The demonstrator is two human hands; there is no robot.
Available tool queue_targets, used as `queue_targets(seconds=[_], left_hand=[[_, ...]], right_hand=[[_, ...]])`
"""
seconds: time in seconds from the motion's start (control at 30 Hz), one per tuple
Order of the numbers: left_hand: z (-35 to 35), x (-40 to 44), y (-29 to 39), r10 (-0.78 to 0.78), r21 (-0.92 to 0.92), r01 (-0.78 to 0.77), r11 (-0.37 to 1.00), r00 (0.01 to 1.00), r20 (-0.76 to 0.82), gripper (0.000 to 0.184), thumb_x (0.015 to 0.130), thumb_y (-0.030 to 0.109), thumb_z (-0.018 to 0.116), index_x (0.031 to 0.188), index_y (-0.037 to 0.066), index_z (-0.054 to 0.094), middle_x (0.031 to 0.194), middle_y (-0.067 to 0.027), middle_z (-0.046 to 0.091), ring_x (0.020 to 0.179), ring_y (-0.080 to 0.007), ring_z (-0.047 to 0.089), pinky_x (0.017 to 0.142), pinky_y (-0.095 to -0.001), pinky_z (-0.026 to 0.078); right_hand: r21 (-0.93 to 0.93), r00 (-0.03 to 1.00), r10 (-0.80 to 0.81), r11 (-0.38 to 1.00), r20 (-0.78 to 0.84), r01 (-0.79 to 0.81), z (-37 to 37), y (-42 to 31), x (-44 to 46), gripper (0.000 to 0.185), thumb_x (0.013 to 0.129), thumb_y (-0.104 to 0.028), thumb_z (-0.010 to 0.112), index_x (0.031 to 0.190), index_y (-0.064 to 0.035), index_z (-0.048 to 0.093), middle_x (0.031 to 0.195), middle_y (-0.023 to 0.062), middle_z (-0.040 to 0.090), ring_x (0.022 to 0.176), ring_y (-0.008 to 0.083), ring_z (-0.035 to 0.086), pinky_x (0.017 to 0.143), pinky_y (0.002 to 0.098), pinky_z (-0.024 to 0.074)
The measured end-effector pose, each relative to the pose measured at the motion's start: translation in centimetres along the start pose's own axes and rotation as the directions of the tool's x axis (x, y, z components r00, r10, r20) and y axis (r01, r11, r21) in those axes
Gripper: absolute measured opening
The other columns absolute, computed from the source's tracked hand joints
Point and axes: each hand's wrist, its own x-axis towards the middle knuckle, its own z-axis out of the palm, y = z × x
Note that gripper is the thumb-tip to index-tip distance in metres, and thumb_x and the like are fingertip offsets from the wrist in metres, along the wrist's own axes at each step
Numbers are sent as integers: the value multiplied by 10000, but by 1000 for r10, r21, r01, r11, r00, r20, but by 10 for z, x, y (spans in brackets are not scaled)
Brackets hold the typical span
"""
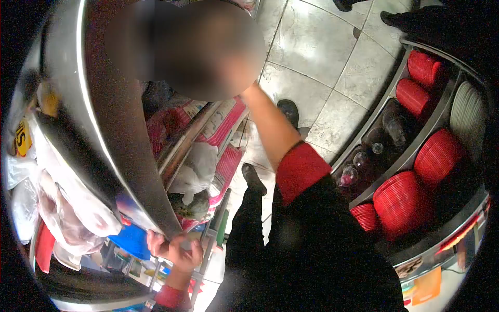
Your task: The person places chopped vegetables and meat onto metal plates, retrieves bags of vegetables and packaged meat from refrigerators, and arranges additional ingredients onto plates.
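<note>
My left hand (pixel 179 253), at the lower left, has its fingers curled at the lower corner of a dark metal door or panel (pixel 122 119). My right arm reaches toward the top, where a blurred patch covers my right hand (pixel 241 75); its fingers and anything in them cannot be made out. Below the right hand, shelves hold pink-and-white packages (pixel 226 122) and a knotted white plastic bag (pixel 200 164). A blue item (pixel 130 241) lies beside the left hand.
Clear bags (pixel 67 216) fill the space beyond the panel at left. On the right, a dark shelf unit holds red ribbed bowls (pixel 400 203), red cups (pixel 414 96), glassware (pixel 359 160) and pale stacked plates (pixel 468 112). Another person's shoes (pixel 392 20) stand on the tiled floor (pixel 306 47).
</note>
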Motion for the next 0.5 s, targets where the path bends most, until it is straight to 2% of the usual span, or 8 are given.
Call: queue_targets(seconds=[0.03,0.1,0.17,0.3,0.37,0.5], left_hand=[[1,0,0,15,-8,-15,1000,1000,-9,238,800,262,695,906,83,580,1267,-212,314,1314,-429,285,1112,-541,208],[4,-7,-3,-5,-17,5,1000,1000,0,243,798,263,695,910,84,574,1269,-214,307,1315,-425,282,1112,-529,205],[7,-14,-7,-32,-57,30,998,999,-32,257,792,278,703,910,86,580,1271,-215,306,1314,-428,281,1104,-534,206],[3,-11,-8,8,-8,-8,1000,1000,-8,272,812,258,707,951,75,563,1302,-225,318,1328,-445,292,1107,-554,212],[1,-9,-8,20,-30,-19,999,1000,10,260,785,299,707,890,97,582,1272,-206,304,1329,-444,262,1103,-553,198],[1,-4,-6,44,-25,-44,999,999,-1,260,782,295,715,881,99,576,1269,-206,305,1331,-447,262,1107,-549,195]], right_hand=[[-155,997,-69,986,-29,64,-12,-21,-14,171,949,-162,587,1005,-1,601,807,130,687,580,191,641,477,306,519],[-271,999,-48,962,-24,40,-49,-42,-19,169,945,-177,604,969,-11,619,762,88,663,572,152,602,497,282,497],[-341,994,-94,934,56,107,-91,-67,-34,171,939,-198,626,911,-30,624,720,37,621,567,118,560,511,263,465],[-555,995,-94,827,30,95,-148,-118,-81,185,946,-223,632,883,-50,612,712,-4,585,562,87,503,528,242,416],[-578,994,-99,810,37,101,-172,-131,-96,183,947,-220,626,876,-51,612,705,-7,581,564,86,502,532,241,415],[-656,995,-83,749,45,92,-192,-143,-107,172,945,-197,607,839,-61,605,681,-9,567,559,82,496,527,247,411]])
